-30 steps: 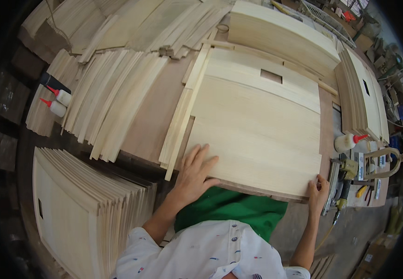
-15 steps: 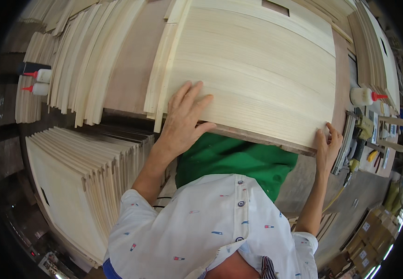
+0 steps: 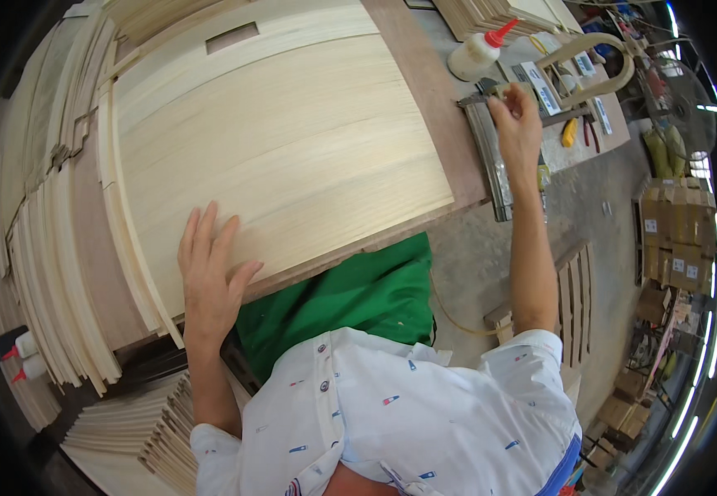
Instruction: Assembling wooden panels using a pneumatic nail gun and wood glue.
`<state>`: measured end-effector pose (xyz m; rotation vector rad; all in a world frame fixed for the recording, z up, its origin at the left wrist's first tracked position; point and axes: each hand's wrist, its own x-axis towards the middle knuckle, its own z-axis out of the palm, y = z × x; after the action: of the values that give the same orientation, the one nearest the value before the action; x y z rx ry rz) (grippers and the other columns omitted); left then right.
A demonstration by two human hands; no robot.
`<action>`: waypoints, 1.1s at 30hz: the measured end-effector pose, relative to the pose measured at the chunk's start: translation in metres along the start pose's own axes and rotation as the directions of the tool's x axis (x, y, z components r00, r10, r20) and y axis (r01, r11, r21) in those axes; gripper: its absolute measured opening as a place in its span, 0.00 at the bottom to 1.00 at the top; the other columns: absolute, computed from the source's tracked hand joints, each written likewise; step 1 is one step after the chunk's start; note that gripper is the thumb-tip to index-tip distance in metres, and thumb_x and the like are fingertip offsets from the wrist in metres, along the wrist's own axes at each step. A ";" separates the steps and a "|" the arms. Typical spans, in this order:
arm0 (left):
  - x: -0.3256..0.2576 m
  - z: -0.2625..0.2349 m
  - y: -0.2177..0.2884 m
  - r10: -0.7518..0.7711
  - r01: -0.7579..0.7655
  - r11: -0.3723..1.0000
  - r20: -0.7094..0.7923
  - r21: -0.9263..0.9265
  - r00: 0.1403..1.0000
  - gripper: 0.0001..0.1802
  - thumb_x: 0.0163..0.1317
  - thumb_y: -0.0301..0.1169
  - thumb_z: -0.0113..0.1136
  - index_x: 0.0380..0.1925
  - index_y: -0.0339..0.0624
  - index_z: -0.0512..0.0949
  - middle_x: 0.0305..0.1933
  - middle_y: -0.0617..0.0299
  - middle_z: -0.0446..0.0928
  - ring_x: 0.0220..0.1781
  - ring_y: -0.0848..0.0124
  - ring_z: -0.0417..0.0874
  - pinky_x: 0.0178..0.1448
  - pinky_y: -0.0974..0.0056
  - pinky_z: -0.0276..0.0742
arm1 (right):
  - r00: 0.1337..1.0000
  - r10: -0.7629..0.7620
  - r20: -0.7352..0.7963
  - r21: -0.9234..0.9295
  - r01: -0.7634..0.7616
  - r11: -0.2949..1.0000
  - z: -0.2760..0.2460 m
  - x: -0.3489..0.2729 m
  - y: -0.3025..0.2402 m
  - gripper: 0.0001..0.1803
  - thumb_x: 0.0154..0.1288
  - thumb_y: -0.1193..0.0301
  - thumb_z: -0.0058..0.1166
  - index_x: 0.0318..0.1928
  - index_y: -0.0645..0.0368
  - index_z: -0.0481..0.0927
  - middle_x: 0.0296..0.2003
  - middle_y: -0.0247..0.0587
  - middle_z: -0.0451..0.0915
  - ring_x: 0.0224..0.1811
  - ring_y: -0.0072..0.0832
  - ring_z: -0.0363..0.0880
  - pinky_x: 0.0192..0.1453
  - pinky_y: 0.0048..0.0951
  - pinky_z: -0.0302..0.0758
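A pale wooden panel (image 3: 292, 140) with a rectangular cutout near its far edge lies flat in front of me. My left hand (image 3: 209, 269) rests on its near left part, fingers stretched out, thumb by the front edge. Right of the panel, at the bench edge, is an air nail gun (image 3: 492, 161) with a long grey magazine. My right hand (image 3: 519, 124) reaches over it with fingers curled round its body, which they partly hide. Along the panel's left side run narrow pale wood strips (image 3: 131, 240).
A white glue bottle (image 3: 474, 56) with a red nozzle stands beyond the nail gun. Near it lie a yellow cutter (image 3: 570, 132) and red-handled pliers (image 3: 592, 134). Wooden strips (image 3: 57, 273) are stacked at left, more panels (image 3: 127, 438) below. Cardboard boxes (image 3: 676, 223) stand at far right.
My right hand has left the panel's right corner and closed on the nail gun. My left hand stays on the panel. The view has turned toward the right.
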<state>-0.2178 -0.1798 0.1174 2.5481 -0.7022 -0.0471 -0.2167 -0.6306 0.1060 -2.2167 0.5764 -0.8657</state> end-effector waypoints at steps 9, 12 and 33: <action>-0.002 0.008 0.021 0.093 -0.098 0.991 -0.062 -0.090 0.994 0.27 0.55 0.33 0.66 0.56 0.40 0.74 0.68 0.49 0.64 0.72 0.50 0.58 0.72 0.50 0.56 | 0.932 0.028 0.362 -0.184 0.042 0.982 0.023 0.119 0.058 0.28 0.52 0.63 0.65 0.52 0.65 0.77 0.45 0.50 0.82 0.48 0.38 0.80 0.54 0.36 0.72; -0.018 0.011 0.017 0.043 -0.057 0.987 -0.099 -0.147 0.994 0.25 0.55 0.33 0.67 0.53 0.39 0.76 0.67 0.50 0.65 0.71 0.52 0.60 0.71 0.52 0.59 | 0.932 0.037 0.361 -0.123 0.009 0.992 0.036 0.131 0.067 0.30 0.53 0.63 0.65 0.54 0.66 0.75 0.46 0.49 0.81 0.48 0.39 0.80 0.55 0.36 0.72; 0.029 0.026 0.041 -0.400 0.088 0.253 -0.022 -0.963 0.916 0.34 0.53 0.26 0.68 0.60 0.37 0.64 0.55 0.58 0.72 0.60 0.69 0.73 0.57 0.65 0.76 | 0.261 -0.689 0.676 0.368 0.691 0.622 0.097 -0.097 -0.208 0.43 0.40 0.77 0.68 0.61 0.63 0.66 0.48 0.50 0.77 0.46 0.46 0.75 0.49 0.41 0.76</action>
<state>-0.2163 -0.2357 0.1166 1.3553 -0.0259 -0.1743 -0.1821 -0.3903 0.1638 -2.5298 -0.9366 -0.1366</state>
